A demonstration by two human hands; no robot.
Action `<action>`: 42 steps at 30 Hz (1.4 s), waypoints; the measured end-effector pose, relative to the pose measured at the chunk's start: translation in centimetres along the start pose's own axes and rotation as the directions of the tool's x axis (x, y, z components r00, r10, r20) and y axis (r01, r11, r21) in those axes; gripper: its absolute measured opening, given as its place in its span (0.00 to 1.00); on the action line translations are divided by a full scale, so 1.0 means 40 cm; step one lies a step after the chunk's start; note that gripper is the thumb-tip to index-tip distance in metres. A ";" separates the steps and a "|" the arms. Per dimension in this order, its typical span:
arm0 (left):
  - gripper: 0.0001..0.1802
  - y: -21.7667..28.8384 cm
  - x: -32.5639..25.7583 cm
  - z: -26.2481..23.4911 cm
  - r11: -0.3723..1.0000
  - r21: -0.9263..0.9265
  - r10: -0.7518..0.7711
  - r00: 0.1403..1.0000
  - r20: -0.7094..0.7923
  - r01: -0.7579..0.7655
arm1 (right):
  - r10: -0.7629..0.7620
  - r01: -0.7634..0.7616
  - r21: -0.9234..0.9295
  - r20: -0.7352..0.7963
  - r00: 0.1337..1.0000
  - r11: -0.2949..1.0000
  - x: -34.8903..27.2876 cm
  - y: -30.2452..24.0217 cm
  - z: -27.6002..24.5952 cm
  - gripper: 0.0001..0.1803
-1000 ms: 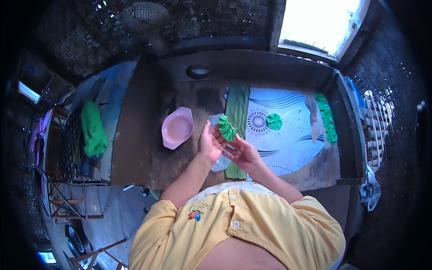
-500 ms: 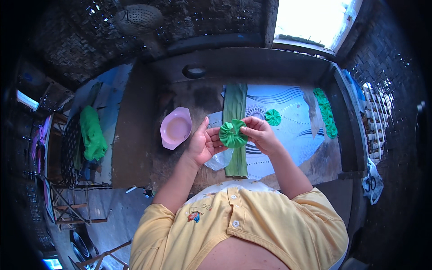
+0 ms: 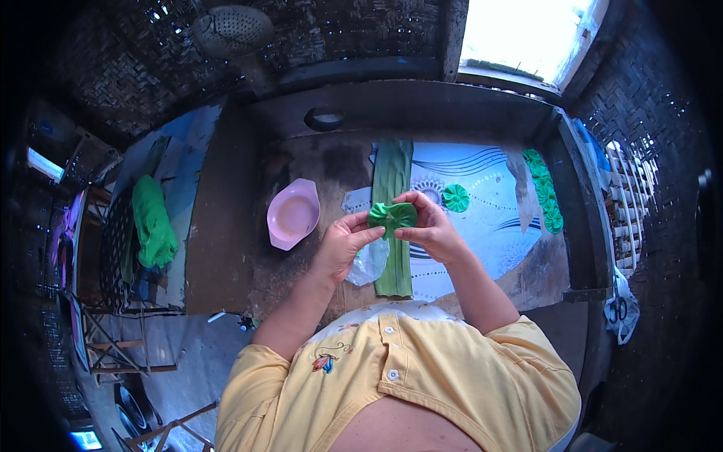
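We pinch a gathered piece of green cloth between both hands, raised over the middle of the bench. Our left hand grips its edge at 8 o'clock between thumb and fingers; our right hand spans its edge from 2 to 4 o'clock, thumb below and fingers above. For good handling, we judge that a light, even pinch suits best: the thumbs can smooth the folds outward from the centre, and too hard a tug on one side may bunch the gathers or strain any stitching, which we cannot make out.

Taking the held cloth as our clock's centre, a finished-looking green rosette lies near at 2 to 3 o'clock on a patterned sheet. A row of green rosettes lies farther off at 3 o'clock, and a pink bowl sits at 9. A long green strip runs from 12 to 6 beneath the cloth, with clear plastic at 7; both could snag a dangling thread. Well away at 9 o'clock rests a heap of green cloth.
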State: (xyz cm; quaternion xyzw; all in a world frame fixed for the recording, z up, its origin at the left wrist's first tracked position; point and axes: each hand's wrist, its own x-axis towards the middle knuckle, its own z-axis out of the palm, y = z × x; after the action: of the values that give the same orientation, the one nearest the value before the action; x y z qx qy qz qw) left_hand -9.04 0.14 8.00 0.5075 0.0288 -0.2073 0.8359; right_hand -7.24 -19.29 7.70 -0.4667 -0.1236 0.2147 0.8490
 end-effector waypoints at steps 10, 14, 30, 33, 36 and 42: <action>0.21 0.075 -0.033 0.015 0.938 0.318 -0.172 0.981 0.088 0.136 | 0.088 -0.022 -0.229 0.283 0.955 0.973 -0.015 -0.049 -0.010 0.24; 0.22 0.100 -0.034 0.010 0.912 0.367 -0.272 0.939 0.209 0.183 | 0.105 0.084 -0.441 0.387 0.916 0.894 -0.017 -0.074 -0.015 0.25; 0.27 0.079 -0.026 0.002 0.959 0.202 -0.243 0.944 0.224 0.199 | 0.109 -0.079 -0.141 0.218 0.970 0.987 -0.020 -0.042 0.000 0.16; 0.26 0.083 -0.026 0.003 0.963 0.200 -0.225 0.946 0.234 0.180 | 0.055 -0.030 -0.115 0.227 0.972 0.993 -0.024 -0.032 0.006 0.16; 0.25 0.083 -0.025 0.006 0.973 0.178 -0.184 0.953 0.240 0.143 | 0.057 -0.051 -0.045 0.132 0.990 0.998 -0.031 -0.023 0.010 0.16; 0.20 0.090 -0.029 0.013 0.958 0.243 -0.200 0.964 0.173 0.155 | -0.096 0.098 -0.043 0.056 0.994 0.994 -0.039 0.002 0.014 0.12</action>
State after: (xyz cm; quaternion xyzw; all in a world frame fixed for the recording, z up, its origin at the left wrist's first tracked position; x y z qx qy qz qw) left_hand -8.82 1.50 11.57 0.5722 -0.0316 -0.3326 0.7490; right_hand -8.85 -19.60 7.93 -0.4734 -0.1739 0.1828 0.8439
